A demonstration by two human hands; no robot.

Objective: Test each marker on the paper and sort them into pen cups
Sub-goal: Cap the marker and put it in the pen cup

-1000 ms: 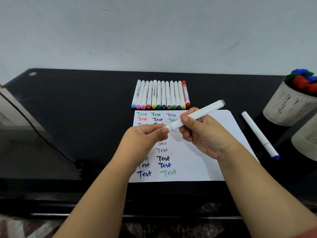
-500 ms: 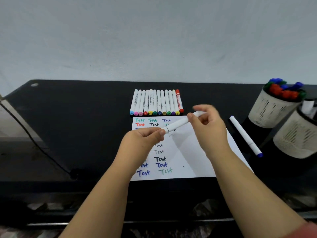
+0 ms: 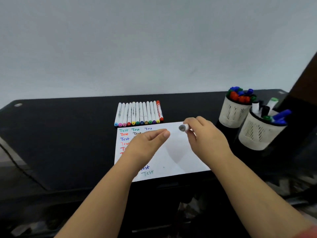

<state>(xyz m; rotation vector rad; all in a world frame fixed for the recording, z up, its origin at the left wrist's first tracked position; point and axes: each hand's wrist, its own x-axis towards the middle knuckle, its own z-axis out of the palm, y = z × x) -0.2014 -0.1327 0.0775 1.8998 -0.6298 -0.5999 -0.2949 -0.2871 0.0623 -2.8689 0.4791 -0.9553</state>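
While both forearms reach in from the bottom edge, the two hands hover over a white paper [image 3: 180, 152] lying on a black desk [image 3: 60, 134]. Nearest on the paper, at its lower edge, are blue and green "Test" scribbles; more in green, red, blue and black run down its left side, partly hidden under the left arm.

The left hand [image 3: 145, 145] holds nothing. Its fingers lie straight and close together, pointing right, thumb alongside.

Just to its right, not touching it, the right hand [image 3: 205, 140] grips a white marker [image 3: 184, 127]. The fingers curl round the barrel, and only the grey-capped end shows, poking out to the left toward the camera. The rest of the marker is hidden in the hand.

Beyond the paper's top edge, a row of markers [image 3: 139, 114] lies side by side with the coloured ends toward the paper: eleven white barrels and one red barrel at the right end.

On the right of the desk stand two pale mesh pen cups. The nearer cup [image 3: 257, 136] holds white, black, green and blue markers. The farther cup [image 3: 233, 112], just behind and left of it, is packed with red, blue and green caps. A plain pale wall [image 3: 154, 45] rises behind the desk.
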